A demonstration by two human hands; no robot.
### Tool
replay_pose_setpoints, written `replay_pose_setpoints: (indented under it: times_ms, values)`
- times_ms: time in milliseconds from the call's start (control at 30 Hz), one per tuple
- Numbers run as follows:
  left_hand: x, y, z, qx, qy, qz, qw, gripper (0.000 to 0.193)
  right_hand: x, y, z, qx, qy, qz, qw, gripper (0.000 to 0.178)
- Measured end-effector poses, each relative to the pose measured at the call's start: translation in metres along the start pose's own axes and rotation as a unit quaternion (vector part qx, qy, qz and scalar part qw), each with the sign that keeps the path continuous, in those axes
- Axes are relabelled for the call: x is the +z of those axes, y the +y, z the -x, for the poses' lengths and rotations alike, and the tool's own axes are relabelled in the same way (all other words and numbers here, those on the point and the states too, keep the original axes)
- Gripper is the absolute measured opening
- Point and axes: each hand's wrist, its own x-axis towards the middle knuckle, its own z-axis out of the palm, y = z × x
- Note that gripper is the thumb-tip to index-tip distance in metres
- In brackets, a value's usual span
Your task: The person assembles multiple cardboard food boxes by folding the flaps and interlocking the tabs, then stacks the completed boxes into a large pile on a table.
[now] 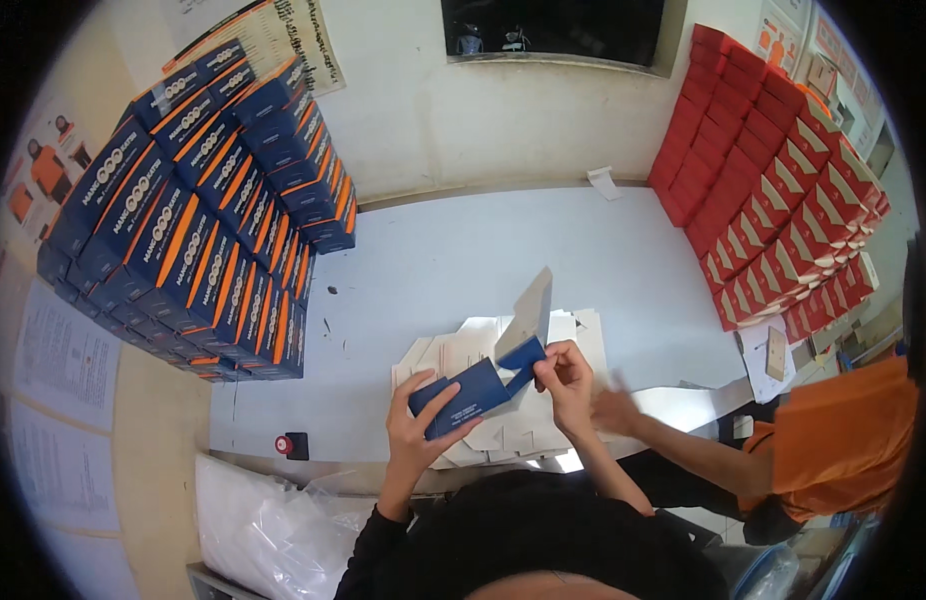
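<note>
A small dark blue cardboard box (471, 403) is held tilted above the middle of the table. My left hand (415, 430) wraps round its closed left end, fingers across the top and thumb along the near side. At the right end, my right hand (568, 385) pinches a blue side flap between thumb and fingertips. A longer flap with a pale inner face (531, 308) stands up from that open end. Beneath both hands lies a loose pile of flat white card blanks (587, 335), their printed sides mostly hidden.
Blue and orange boxes (198, 220) are stacked high at left, red and white boxes (773, 190) at right. A co-worker's blurred hand (621, 410) reaches in from the right. A red-topped stamp (284, 445) sits near the front edge; a phone (775, 352) lies on papers.
</note>
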Motion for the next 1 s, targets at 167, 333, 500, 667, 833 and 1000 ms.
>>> replay_pose_setpoints:
  times_ms: [167, 333, 500, 667, 833, 1000]
  values:
    - [0.0, 0.01, -0.002, -0.009, -0.043, 0.026, 0.999, 0.054, -0.005, 0.002, 0.004, 0.03, 0.065, -0.018, 0.997, 0.017]
    - [-0.002, 0.008, -0.012, -0.072, -0.066, 0.046, 0.994, 0.052, -0.002, 0.0, 0.002, 0.041, 0.065, -0.092, 0.993, 0.021]
    - [0.005, 0.016, -0.008, 0.099, -0.083, 0.048, 0.99, 0.049, 0.003, -0.016, 0.012, -0.003, 0.015, 0.14, 0.99, 0.019]
    - [0.01, 0.009, -0.014, 0.178, -0.104, 0.117, 0.971, 0.046, -0.005, -0.034, 0.011, 0.048, -0.127, 0.095, 0.986, 0.01]
    - [0.022, 0.026, -0.013, 0.173, -0.091, 0.15, 0.969, 0.046, -0.01, -0.023, 0.008, 0.034, -0.097, 0.146, 0.984, 0.01]
    - [0.024, 0.024, -0.014, 0.106, -0.184, 0.155, 0.965, 0.05, -0.013, -0.022, 0.011, 0.01, -0.095, 0.223, 0.97, 0.008]
